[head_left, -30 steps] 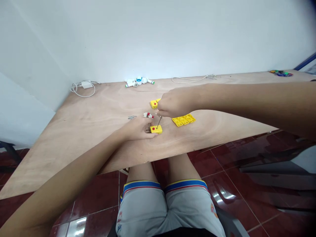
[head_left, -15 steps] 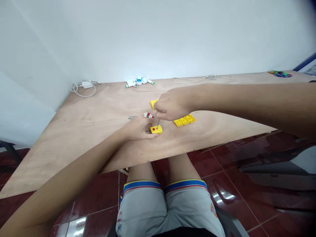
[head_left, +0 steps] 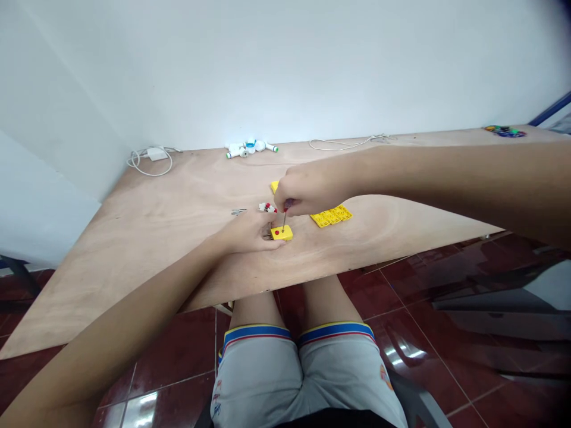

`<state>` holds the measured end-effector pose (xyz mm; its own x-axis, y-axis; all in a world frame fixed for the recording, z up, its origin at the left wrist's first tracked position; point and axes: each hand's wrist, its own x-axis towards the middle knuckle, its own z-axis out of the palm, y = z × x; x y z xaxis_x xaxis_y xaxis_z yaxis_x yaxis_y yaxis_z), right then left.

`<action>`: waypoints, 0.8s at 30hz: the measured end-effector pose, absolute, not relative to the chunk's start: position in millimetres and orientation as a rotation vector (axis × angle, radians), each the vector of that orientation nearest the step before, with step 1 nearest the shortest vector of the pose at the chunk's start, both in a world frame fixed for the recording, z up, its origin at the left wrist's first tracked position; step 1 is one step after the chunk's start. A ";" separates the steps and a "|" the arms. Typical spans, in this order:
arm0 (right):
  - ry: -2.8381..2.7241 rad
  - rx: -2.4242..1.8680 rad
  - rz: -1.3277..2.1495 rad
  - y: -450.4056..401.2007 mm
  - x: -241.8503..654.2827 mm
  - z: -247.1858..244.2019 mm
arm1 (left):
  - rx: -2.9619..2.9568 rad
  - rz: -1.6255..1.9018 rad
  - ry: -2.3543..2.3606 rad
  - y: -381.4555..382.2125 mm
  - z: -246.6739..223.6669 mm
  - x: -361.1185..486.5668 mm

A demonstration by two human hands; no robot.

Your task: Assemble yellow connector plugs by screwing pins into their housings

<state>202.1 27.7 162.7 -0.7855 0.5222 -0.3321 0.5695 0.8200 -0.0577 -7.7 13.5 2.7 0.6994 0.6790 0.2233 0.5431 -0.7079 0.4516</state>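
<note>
- Yellow plastic block [head_left: 282,233] with a red dot lies flat on a plywood table [head_left: 147,238], just right of the left hand
- Left hand [head_left: 248,232], fingers half curled, holds the block's left end against the wood
- Right hand [head_left: 307,190], pinched nearly shut, grips a slim screwdriver [head_left: 284,221], its metal shaft nearly upright, tip at the block's top face
- Yellow studded plate [head_left: 331,216] lies just below the right hand; a yellow piece [head_left: 275,186] sits partly hidden beyond its fingers
- Small red-and-white parts [head_left: 267,207] and small silver pieces [head_left: 238,211] lie just beyond the left hand
</note>
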 end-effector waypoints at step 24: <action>2.685 0.927 -0.174 27.8 203.6 157.0 | 2.534 0.503 0.993 12.2 5.0 -6.4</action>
<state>203.6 27.8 157.0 -0.7490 0.5835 -0.3140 0.6192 0.7851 -0.0179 -6.4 12.2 5.0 0.6877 0.7007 0.1901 0.5681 -0.6824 0.4600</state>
